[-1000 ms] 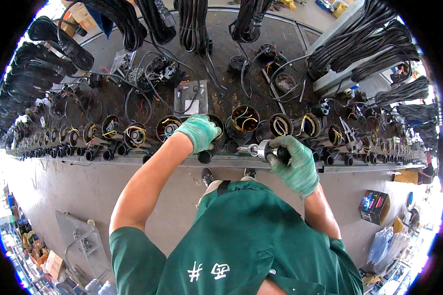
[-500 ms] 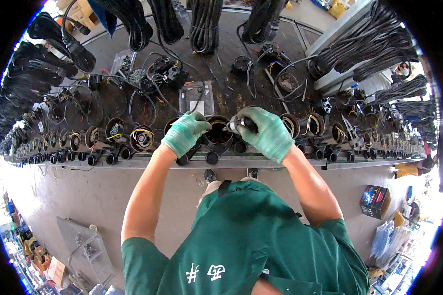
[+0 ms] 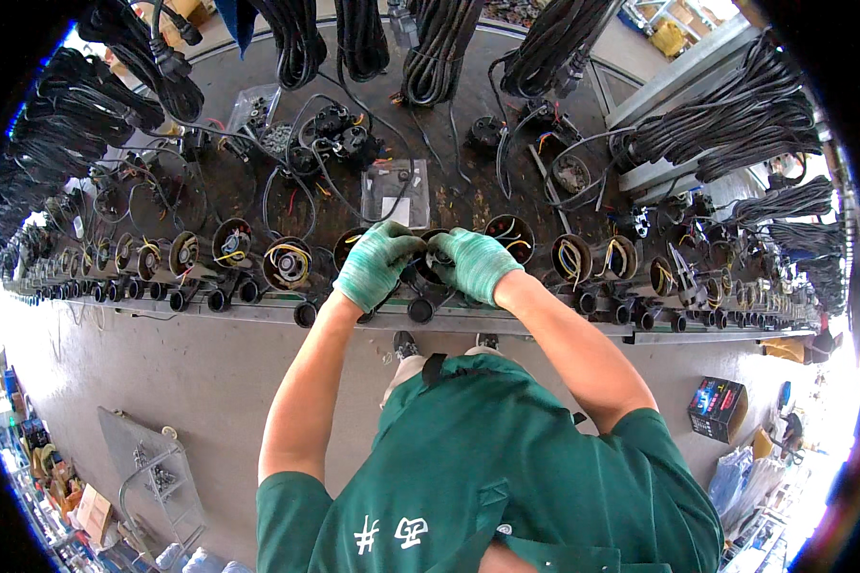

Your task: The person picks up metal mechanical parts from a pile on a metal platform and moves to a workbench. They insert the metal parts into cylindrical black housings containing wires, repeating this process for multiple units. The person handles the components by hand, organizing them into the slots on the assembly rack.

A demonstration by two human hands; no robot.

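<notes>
Both my hands wear light green gloves and meet over a black round housing [image 3: 429, 277] at the bench's near edge. A short black tube [image 3: 420, 310] sticks out toward me below it. My left hand [image 3: 380, 260] is closed, its fingertips at the housing's left rim. My right hand [image 3: 473, 265] is closed over the right side, with its fingertips bent in at the opening. What it pinches is hidden by the glove. Next to my right hand is another open black housing [image 3: 509, 235] with wires inside. Beside my left hand stands a housing with yellow wires [image 3: 288, 264].
A row of similar housings runs along the near edge both ways. On the dark bench [image 3: 440, 196] lie a clear plastic bag [image 3: 413, 179] and black motor parts with cables [image 3: 339, 134]. Bundles of black cable [image 3: 440, 57] hang above. A cart [image 3: 153, 468] stands on the floor.
The dark tool that was in my right hand no longer shows there. My right hand has moved left and closer to my left hand, over the housing. The view has shifted a little.
</notes>
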